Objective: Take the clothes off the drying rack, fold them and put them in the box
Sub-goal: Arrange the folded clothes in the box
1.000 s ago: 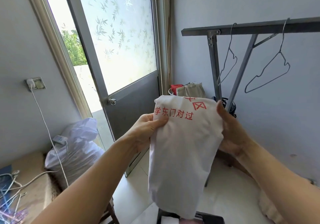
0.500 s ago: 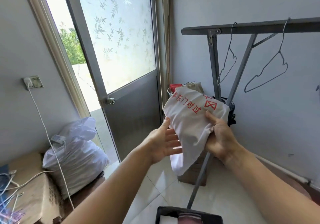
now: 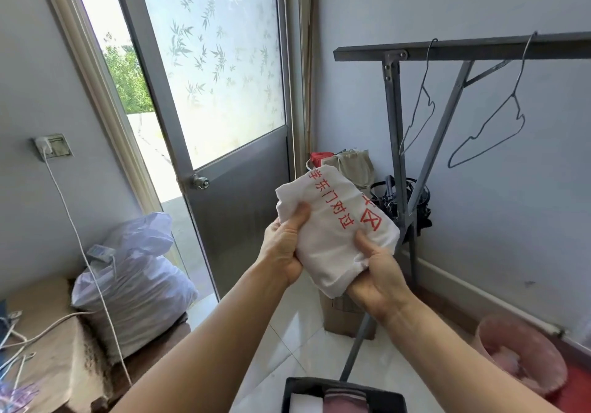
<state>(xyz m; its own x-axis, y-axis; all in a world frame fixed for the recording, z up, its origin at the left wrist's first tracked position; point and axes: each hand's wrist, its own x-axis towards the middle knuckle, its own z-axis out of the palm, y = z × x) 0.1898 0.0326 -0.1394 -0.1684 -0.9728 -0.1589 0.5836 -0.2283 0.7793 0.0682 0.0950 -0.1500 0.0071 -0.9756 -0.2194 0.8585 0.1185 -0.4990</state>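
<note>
A white garment [image 3: 332, 230] with red printed characters is folded into a compact bundle at chest height. My left hand [image 3: 283, 246] grips its left edge, thumb on top. My right hand [image 3: 377, 272] grips its lower right side, thumb pressed on the cloth. The grey metal drying rack [image 3: 447, 48] stands at the right with two bare wire hangers [image 3: 492, 124] on its bar. A black box [image 3: 342, 395] sits on the floor at the bottom edge, with folded white and dark red clothes inside.
A half-glazed metal door [image 3: 230, 195] stands open ahead. A stuffed white plastic bag [image 3: 134, 288] lies left on a brown surface, with a cable from a wall socket [image 3: 52, 147]. A cardboard box [image 3: 339, 313], bags in the corner and a pink basket [image 3: 518, 352] stand on the floor.
The hanging garment has been folded up twice into a small bundle. My left hand, briefly off the cloth, has taken hold of its left edge again.
</note>
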